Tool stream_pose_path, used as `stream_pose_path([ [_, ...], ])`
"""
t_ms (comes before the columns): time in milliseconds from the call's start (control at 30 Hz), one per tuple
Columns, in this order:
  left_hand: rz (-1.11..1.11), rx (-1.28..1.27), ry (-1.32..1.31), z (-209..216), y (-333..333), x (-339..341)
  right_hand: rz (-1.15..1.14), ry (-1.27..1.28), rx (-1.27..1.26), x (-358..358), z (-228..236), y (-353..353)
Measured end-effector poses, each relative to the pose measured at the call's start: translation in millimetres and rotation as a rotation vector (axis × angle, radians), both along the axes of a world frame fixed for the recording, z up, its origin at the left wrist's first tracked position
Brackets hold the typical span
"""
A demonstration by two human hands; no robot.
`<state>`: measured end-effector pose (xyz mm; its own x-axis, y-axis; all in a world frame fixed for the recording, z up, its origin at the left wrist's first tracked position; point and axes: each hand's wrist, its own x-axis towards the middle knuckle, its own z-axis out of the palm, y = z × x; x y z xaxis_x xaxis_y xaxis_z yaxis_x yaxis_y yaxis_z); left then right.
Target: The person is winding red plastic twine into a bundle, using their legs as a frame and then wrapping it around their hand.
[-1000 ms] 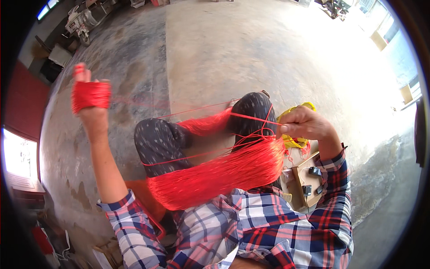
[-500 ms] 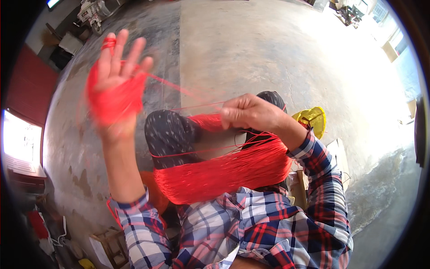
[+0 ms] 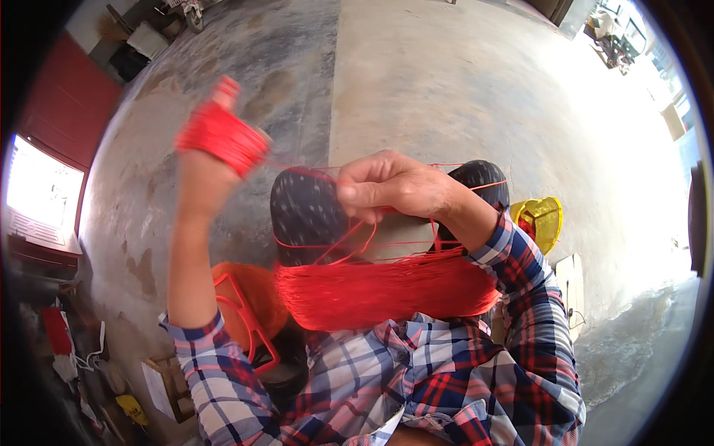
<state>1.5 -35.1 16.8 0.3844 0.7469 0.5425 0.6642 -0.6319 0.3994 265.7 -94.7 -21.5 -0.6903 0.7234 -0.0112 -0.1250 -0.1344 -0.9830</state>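
Observation:
Red cord is wound in a thick band round my left hand (image 3: pixel 223 137), raised at the left. That hand is blurred and turned, so its fingers hardly show; a bit of red circles one fingertip. My right hand (image 3: pixel 387 186) is closed in a pinch on a thin strand of red cord (image 3: pixel 366 238), in front of my knees. A strand runs between the two hands. Across my lap lies a wide skein of red cord (image 3: pixel 379 293), looped round my legs, with loose strands stretched from knee to knee.
An orange seat with a red frame (image 3: pixel 245 316) stands by my left thigh. Beyond my right knee is a yellow container (image 3: pixel 543 219) with something red inside. A wooden stool (image 3: pixel 167 386) is at the lower left. Concrete floor (image 3: pixel 446 89) spreads ahead.
My left hand has turned from palm-showing with fingers spread to a narrower, blurred view, and has shifted slightly right and down. My right hand remains near the knees. The view has shifted a little.

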Motion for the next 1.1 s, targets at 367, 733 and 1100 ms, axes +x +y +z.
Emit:
stream_pose_path([
  [367,-0.751,-1.391,-0.181,2.3,-53.3,-61.5,0.194,-0.454,0.219,28.4,-49.7,8.0],
  [733,-0.613,-0.872,-1.529,-18.0,-19.4,-162.6,-0.479,-0.769,0.127,181.6,-33.3,-51.2],
  [1100,-0.018,-0.350,-1.838,-59.6,-6.1,-233.0,-1.397,0.203,0.007,362.7,-125.8,-80.5],
])
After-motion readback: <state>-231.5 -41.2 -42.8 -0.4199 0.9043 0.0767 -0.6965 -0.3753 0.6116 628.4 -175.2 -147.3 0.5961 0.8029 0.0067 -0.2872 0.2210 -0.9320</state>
